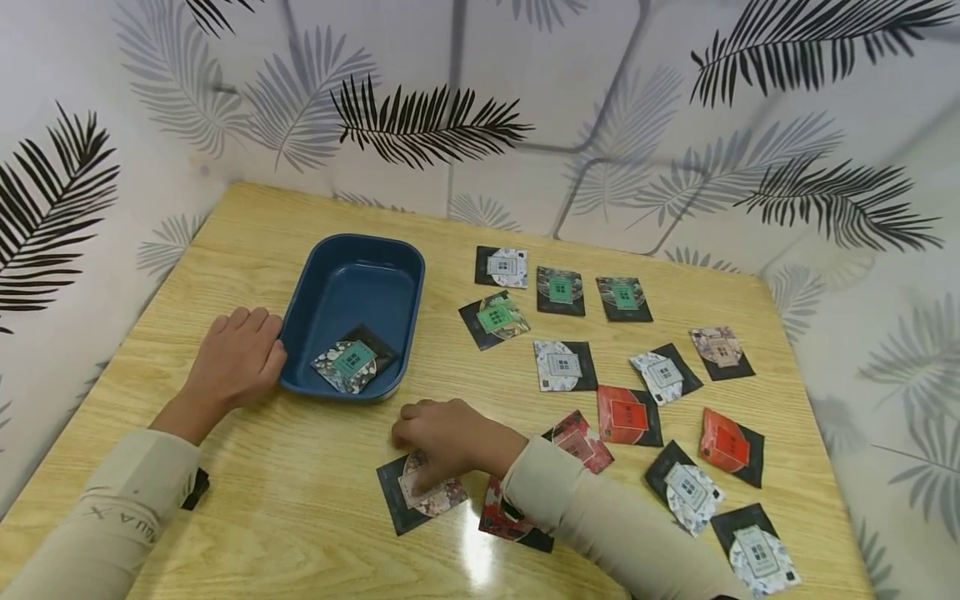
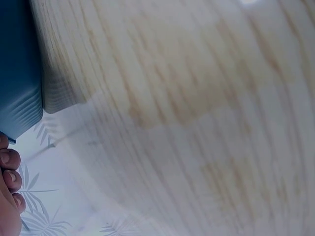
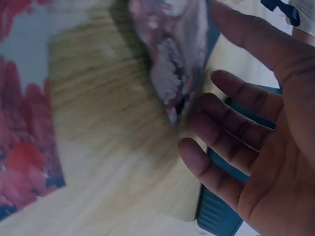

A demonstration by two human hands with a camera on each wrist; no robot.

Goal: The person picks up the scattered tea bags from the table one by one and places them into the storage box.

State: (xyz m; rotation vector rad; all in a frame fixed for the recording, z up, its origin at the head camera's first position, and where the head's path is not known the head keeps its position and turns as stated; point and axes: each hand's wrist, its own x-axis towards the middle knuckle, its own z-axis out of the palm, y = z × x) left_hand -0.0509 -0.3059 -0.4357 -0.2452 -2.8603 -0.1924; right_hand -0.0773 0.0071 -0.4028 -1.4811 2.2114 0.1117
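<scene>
In the head view, the left hand [image 1: 238, 358] lies against the left rim of the dark blue tray [image 1: 360, 292], its fingers bent; whether it actually grips the rim I cannot tell. Inside the tray, towards its near end, rests a sachet with a green label [image 1: 352, 362] (black on one side, pale floral on the other). The right hand [image 1: 450, 437] reaches down over the brown-pink floral sachet [image 1: 408, 504], which lies on the wood-grain table [image 1: 300, 500] in front of the tray. Just beside it, a red floral sachet [image 1: 517, 529] is partly covered by the right sleeve [image 1: 573, 500], and more sachets with white, green and red labels spread to the right. The left wrist view shows the tray's corner at the left edge, with curled fingertips next to it. In the right wrist view, the right hand is loose, thumb and fingers apart beside the brown-pink floral sachet and clasping nothing, with part of the tray behind the fingers.
</scene>
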